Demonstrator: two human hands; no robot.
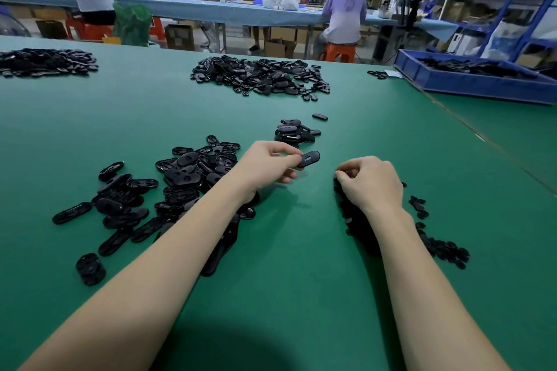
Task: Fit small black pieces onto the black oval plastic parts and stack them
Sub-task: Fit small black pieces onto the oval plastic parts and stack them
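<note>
Low in the frame, two bare forearms reach over the green worktop point(301, 295). The left hand point(265, 166) pinches a black oval plastic part point(309, 159) by one end, lifted just above centre. The right hand point(369, 181) curls its fingers over a heap of small black pieces point(443, 250) at centre right; whether it grips one is hard to tell. A loose pile of oval parts point(180, 187) lies left of centre. Just beyond, a short stack of ovals point(291, 131) stands. A blue plastic bin point(470, 81) sits upper right.
</note>
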